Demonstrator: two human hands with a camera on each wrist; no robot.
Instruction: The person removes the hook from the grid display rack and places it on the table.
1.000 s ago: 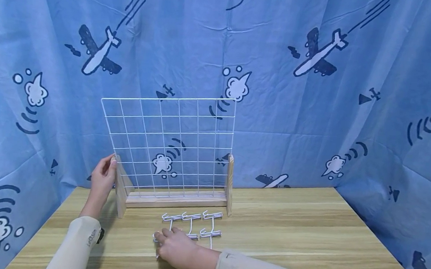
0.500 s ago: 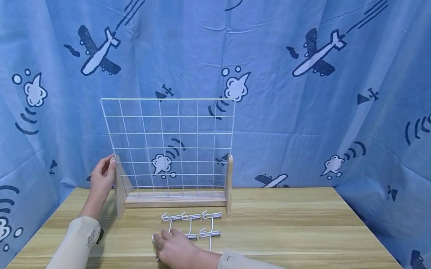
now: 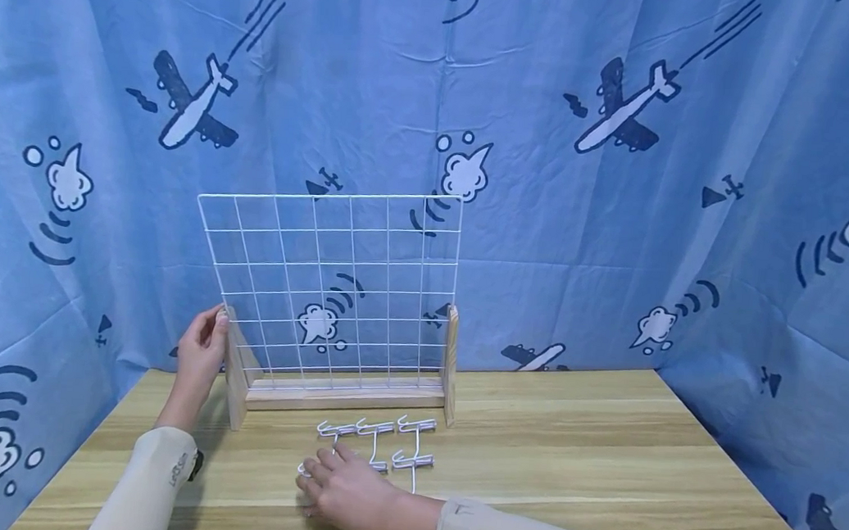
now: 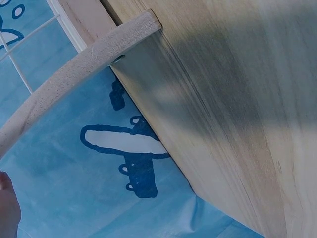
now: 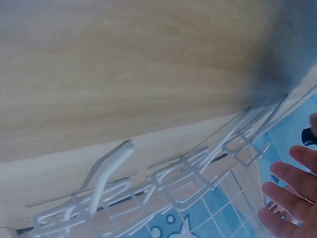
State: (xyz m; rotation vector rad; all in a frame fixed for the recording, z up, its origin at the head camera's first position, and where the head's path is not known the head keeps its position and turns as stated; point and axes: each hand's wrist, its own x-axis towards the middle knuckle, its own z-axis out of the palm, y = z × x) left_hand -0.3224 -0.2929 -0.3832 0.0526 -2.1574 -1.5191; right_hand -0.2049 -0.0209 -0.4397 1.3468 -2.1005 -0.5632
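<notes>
A white wire grid panel point(image 3: 352, 197) stands in a wooden base, leaning back. My left hand point(image 3: 202, 348) pinches the top of the base's left upright point(image 3: 235, 383), thumb and fingers together; in the left wrist view only a bit of that hand point(image 4: 7, 210) shows at the edge. In front of the base lie several white wire hooks point(image 3: 414, 461), laid out in two rows. Over the near-left hook point(image 3: 302, 471) is my right hand point(image 3: 352, 494), covering most of it. The right wrist view shows its fingers point(image 5: 285, 198) extended and spread, beside the hooks point(image 5: 113, 168).
All of this stands on a wood-grain table point(image 3: 566, 464). A blue curtain point(image 3: 518, 189) with printed airplanes hangs behind and at both sides. The right upright point(image 3: 450, 365) of the base rises beyond the far-right hook.
My right hand has shifted very slightly, its fingers spreading a little over the near-left hook. The left hand stays on the upright; grid and other hooks keep their places.
</notes>
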